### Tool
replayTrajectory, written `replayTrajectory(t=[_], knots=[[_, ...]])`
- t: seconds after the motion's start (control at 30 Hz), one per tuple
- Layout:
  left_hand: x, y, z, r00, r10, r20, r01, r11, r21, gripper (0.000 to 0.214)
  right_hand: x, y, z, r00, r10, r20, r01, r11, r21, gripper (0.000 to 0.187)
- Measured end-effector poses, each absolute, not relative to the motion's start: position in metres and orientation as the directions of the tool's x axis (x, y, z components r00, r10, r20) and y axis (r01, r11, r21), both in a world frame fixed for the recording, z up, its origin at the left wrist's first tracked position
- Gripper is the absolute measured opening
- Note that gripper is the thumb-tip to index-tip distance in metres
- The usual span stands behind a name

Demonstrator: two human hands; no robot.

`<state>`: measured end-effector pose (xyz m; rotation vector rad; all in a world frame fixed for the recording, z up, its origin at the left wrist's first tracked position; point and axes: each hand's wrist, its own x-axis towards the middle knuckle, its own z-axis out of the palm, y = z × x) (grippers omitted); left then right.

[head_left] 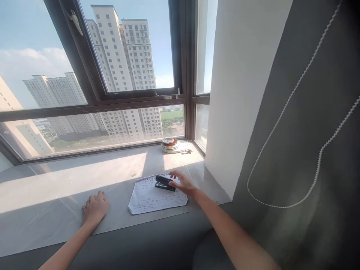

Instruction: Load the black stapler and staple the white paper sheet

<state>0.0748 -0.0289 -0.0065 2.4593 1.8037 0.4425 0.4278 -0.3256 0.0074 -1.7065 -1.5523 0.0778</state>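
Observation:
A black stapler lies on a stack of white paper sheets with printed or written lines, on the grey windowsill. My right hand is at the stapler's right end, thumb and fingers apart. The thumb overlaps the stapler's edge; whether it touches cannot be made out. To the left of the paper, my left hand rests palm down on the sill, its fingers loosely bent and spread, with no object seen in it. The palm side is hidden.
A stack of round plates or discs stands at the back right corner by the window, with small dark bits beside it. A white wall column bounds the sill on the right. A beaded blind chain hangs nearby.

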Motion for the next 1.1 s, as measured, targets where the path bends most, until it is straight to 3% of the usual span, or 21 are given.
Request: replayTrajectory(t=[0.07, 0.17, 0.23, 0.3, 0.4, 0.57, 0.8, 0.93, 1.1], knots=[[0.076, -0.031, -0.003, 0.276, 0.938, 0.209, 0.923, -0.32, 0.216, 0.05, 0.419, -0.332, 0.006, 0.214, 0.888, 0.406, 0.799, 0.079, -0.596, 0.046], [0.095, -0.049, 0.008, 0.374, 0.867, 0.329, 0.869, -0.451, 0.202, 0.047, 0.412, -0.336, 0.002, 0.257, 0.9, 0.351, 0.809, -0.002, -0.587, 0.045], [0.124, -0.073, 0.012, 0.503, 0.765, 0.403, 0.74, -0.622, 0.257, 0.047, 0.412, -0.336, 0.0, 0.28, 0.899, 0.338, 0.803, -0.026, -0.595, 0.041], [0.159, -0.1, 0.01, 0.682, 0.61, 0.403, 0.504, -0.791, 0.346, 0.047, 0.412, -0.335, -0.002, 0.288, 0.896, 0.337, 0.798, -0.03, -0.602, 0.042], [0.208, -0.131, -0.005, 0.848, 0.382, 0.368, 0.262, -0.905, 0.335, 0.048, 0.413, -0.334, -0.005, 0.322, 0.877, 0.357, 0.786, -0.037, -0.617, 0.043], [0.24, -0.134, -0.032, 0.887, 0.398, 0.235, 0.316, -0.893, 0.32, 0.057, 0.411, -0.334, -0.005, 0.382, 0.836, 0.394, 0.787, -0.071, -0.613, 0.044], [0.241, -0.126, -0.032, 0.9, 0.397, 0.178, 0.329, -0.889, 0.319, 0.059, 0.406, -0.335, -0.003, 0.445, 0.771, 0.456, 0.878, -0.275, -0.392, 0.059], [0.246, -0.122, -0.034, 0.895, 0.404, 0.188, 0.324, -0.88, 0.347, 0.056, 0.405, -0.332, -0.013, 0.502, 0.778, 0.378, 0.839, -0.33, -0.433, 0.066], [0.25, -0.116, -0.035, 0.898, 0.368, 0.24, 0.256, -0.883, 0.393, 0.054, 0.401, -0.331, -0.025, 0.612, 0.706, 0.358, 0.756, -0.389, -0.526, 0.066]])
